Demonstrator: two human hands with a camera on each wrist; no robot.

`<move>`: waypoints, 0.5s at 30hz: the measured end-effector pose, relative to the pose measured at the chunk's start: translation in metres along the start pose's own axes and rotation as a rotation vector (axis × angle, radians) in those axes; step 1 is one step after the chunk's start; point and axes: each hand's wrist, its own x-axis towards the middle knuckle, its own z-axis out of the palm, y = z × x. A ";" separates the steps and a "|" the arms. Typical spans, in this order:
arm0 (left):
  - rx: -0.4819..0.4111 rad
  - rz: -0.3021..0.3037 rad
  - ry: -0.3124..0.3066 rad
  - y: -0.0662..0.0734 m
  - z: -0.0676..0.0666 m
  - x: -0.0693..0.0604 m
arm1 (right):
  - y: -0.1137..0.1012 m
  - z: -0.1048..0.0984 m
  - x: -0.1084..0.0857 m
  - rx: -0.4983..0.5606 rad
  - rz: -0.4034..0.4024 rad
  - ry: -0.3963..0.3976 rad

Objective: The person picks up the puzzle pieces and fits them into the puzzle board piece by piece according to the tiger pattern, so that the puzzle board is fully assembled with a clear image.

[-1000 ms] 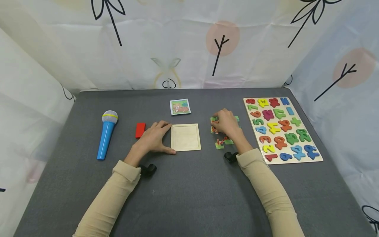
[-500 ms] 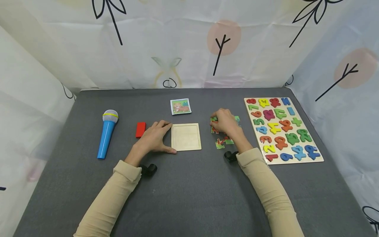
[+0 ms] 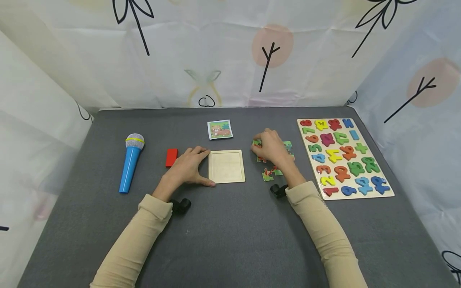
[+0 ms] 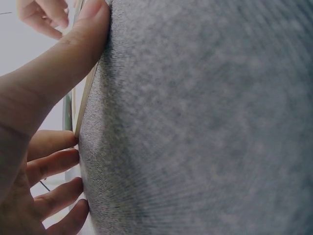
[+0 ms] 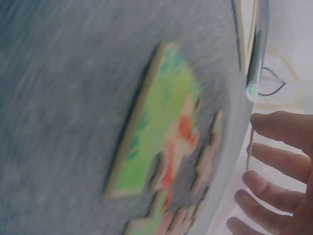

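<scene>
Now the right grip [image 3: 271, 145] pinches a puzzle piece [image 5: 251, 137].

Head view angled down, wrist views close, shared tabletop [image 3: 230, 212]

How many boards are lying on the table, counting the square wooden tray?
2. The square tray lies mid-table, touched by the left hand; the larger board with colorful pieces lies at the right. None appears hidden.
</scene>
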 end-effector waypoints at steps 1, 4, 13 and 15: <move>0.001 0.000 0.000 0.000 0.000 0.000 | -0.003 0.000 0.000 0.012 -0.005 0.007; 0.001 0.001 0.000 0.000 0.000 0.000 | -0.012 0.000 -0.002 0.029 -0.034 0.027; -0.001 0.003 0.004 -0.001 0.000 0.000 | -0.039 0.006 0.002 0.063 -0.084 0.026; -0.005 0.004 0.006 -0.001 0.000 0.000 | -0.046 0.008 0.003 0.059 -0.084 0.017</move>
